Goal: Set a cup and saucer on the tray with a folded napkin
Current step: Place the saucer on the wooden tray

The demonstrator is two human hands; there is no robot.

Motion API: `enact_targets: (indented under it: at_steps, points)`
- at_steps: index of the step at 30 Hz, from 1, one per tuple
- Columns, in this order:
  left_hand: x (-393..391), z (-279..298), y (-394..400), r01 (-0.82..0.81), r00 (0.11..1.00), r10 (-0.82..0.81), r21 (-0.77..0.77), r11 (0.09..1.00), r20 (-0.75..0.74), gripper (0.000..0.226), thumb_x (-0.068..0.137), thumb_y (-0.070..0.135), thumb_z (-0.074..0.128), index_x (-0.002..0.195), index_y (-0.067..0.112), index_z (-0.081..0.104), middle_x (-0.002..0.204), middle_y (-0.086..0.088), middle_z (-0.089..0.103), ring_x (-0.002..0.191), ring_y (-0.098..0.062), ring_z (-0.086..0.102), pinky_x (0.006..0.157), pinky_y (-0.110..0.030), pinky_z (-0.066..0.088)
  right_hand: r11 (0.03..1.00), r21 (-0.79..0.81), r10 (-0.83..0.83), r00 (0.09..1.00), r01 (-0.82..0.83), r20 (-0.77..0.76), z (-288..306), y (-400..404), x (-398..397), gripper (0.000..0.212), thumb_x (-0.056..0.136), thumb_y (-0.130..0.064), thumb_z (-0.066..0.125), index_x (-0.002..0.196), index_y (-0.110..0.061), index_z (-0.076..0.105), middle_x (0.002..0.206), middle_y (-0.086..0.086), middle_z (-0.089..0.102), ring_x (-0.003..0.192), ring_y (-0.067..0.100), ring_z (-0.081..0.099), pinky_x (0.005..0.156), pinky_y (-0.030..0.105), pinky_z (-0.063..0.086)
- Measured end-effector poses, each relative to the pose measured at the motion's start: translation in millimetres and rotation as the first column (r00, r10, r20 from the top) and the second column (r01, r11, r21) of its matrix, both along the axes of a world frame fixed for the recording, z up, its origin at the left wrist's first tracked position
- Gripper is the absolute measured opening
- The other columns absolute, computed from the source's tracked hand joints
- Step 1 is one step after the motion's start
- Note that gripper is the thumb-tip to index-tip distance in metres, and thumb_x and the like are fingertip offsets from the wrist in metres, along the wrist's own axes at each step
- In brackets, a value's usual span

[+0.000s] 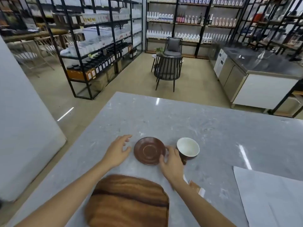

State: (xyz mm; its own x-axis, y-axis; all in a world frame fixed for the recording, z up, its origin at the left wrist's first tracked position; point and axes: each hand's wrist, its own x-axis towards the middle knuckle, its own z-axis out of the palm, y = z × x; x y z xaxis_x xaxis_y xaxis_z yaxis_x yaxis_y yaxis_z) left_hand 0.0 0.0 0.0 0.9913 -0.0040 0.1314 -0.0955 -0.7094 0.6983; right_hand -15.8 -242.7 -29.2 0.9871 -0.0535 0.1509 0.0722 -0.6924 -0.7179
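Note:
A brown saucer (149,150) lies flat on the grey marble table (213,136). Just right of it stands a cup (188,147), brown outside and white inside. A wooden tray (127,202) lies near the front edge, nothing on it. My left hand (117,153) hovers open just left of the saucer, fingers spread, apart from its rim. My right hand (172,163) is at the saucer's right rim with fingertips touching it, between saucer and cup. Whether it grips the rim I cannot tell. A pale napkin sheet (270,197) lies flat at the right.
A small brown and white packet (196,188) lies partly under my right forearm. Beyond the table's far edge are two dark chairs (168,69), black shelving with bottles (98,46) and a steel counter (262,66) at the right.

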Motion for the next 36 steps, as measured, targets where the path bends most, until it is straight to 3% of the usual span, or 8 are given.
enact_targets:
  at_steps: [5, 9, 14, 21, 25, 29, 33, 36]
  points:
    - [17, -22, -2, 0.02, 0.984, -0.026, -0.036, 0.999, -0.174, 0.055, 0.098, 0.023, 0.064, 0.149, 0.02, 0.045, 0.135, -0.008, 0.053, 0.112, -0.016, 0.056, 0.103, -0.034, 0.048, 0.995, 0.049, -0.08, 0.991, 0.086, -0.108, -21, 4, 10, 0.046, 0.093, -0.016, 0.065, 0.138, -0.011, 0.056, 0.129, 0.014, 0.061, 0.119, 0.032, 0.059, 0.095, 0.036, 0.046]
    - [30, -37, -4, 0.058, 0.968, -0.069, -0.051, 0.997, -0.243, 0.062, 0.098, 0.025, 0.064, 0.153, 0.016, 0.039, 0.144, -0.009, 0.052, 0.128, -0.022, 0.055, 0.111, -0.036, 0.043, 0.995, 0.059, -0.079, 0.992, 0.085, -0.096, -33, 5, 17, 0.032, 0.088, -0.01, 0.065, 0.12, -0.01, 0.066, 0.106, 0.004, 0.07, 0.099, 0.024, 0.066, 0.07, 0.016, 0.038]
    - [43, -49, -7, 0.038, 0.971, -0.059, -0.097, 0.995, -0.23, 0.062, 0.093, 0.019, 0.071, 0.15, 0.014, 0.046, 0.128, -0.008, 0.064, 0.106, -0.021, 0.065, 0.097, -0.027, 0.047, 0.986, 0.141, -0.081, 0.993, 0.093, -0.085, -35, 10, 21, 0.037, 0.083, -0.002, 0.062, 0.116, -0.016, 0.07, 0.075, -0.005, 0.067, 0.069, 0.012, 0.064, 0.059, 0.009, 0.04]
    - [47, -53, -5, 0.1, 0.981, -0.107, -0.052, 0.994, -0.16, 0.059, 0.086, 0.015, 0.076, 0.142, 0.014, 0.058, 0.109, -0.008, 0.067, 0.09, -0.023, 0.066, 0.094, -0.037, 0.054, 0.978, 0.176, -0.096, 0.99, 0.113, -0.099, -31, 13, 22, 0.046, 0.081, 0.001, 0.058, 0.118, -0.022, 0.072, 0.057, -0.014, 0.055, 0.059, 0.003, 0.058, 0.054, 0.009, 0.041]
    - [39, -52, -5, 0.09, 0.987, -0.095, -0.044, 0.995, -0.127, 0.055, 0.083, 0.014, 0.077, 0.136, 0.016, 0.063, 0.101, -0.007, 0.067, 0.083, -0.024, 0.065, 0.088, -0.04, 0.056, 0.982, 0.159, -0.086, 0.992, 0.101, -0.097, -25, 13, 14, 0.052, 0.08, 0.001, 0.058, 0.121, -0.027, 0.07, 0.058, -0.007, 0.061, 0.057, 0.006, 0.061, 0.05, 0.01, 0.041]
    - [26, -47, -5, 0.068, 0.987, -0.078, -0.076, 0.995, -0.142, 0.057, 0.084, 0.017, 0.076, 0.139, 0.018, 0.061, 0.106, -0.003, 0.067, 0.084, -0.019, 0.066, 0.088, -0.037, 0.056, 0.98, 0.159, -0.102, 0.989, 0.118, -0.107, -15, 13, 3, 0.052, 0.083, -0.001, 0.058, 0.122, -0.031, 0.07, 0.081, -0.002, 0.076, 0.066, 0.01, 0.069, 0.055, 0.012, 0.049]
    - [8, -38, -2, 0.066, 0.989, -0.079, -0.1, 0.993, -0.129, 0.058, 0.086, 0.021, 0.076, 0.141, 0.021, 0.059, 0.107, 0.002, 0.066, 0.087, -0.013, 0.066, 0.085, -0.028, 0.055, 0.978, 0.166, -0.109, 0.986, 0.129, -0.124, -3, 13, -13, 0.047, 0.087, -0.004, 0.059, 0.125, -0.03, 0.071, 0.089, -0.002, 0.078, 0.069, 0.011, 0.072, 0.071, 0.037, 0.061]
    - [-7, -32, 2, 0.065, 0.99, -0.079, -0.123, 0.99, -0.118, 0.058, 0.086, 0.022, 0.076, 0.141, 0.021, 0.058, 0.108, 0.003, 0.066, 0.087, -0.011, 0.066, 0.086, -0.029, 0.056, 0.972, 0.195, -0.111, 0.987, 0.133, -0.118, 3, 15, -28, 0.044, 0.088, -0.006, 0.06, 0.123, -0.03, 0.072, 0.091, -0.007, 0.078, 0.069, 0.01, 0.074, 0.072, 0.036, 0.062]
